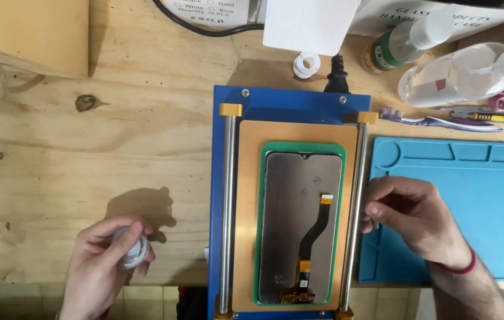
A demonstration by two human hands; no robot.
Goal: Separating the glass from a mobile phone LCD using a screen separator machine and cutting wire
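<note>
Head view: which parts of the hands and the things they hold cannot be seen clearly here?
- Small white round spool: mostly wrapped by the left hand, so its full shape is hidden.
- Right hand fingers: whether they pinch anything beside the silver metal rod is too small to tell.
- Phone screen panel: its lower edge nears the frame's bottom.
</note>
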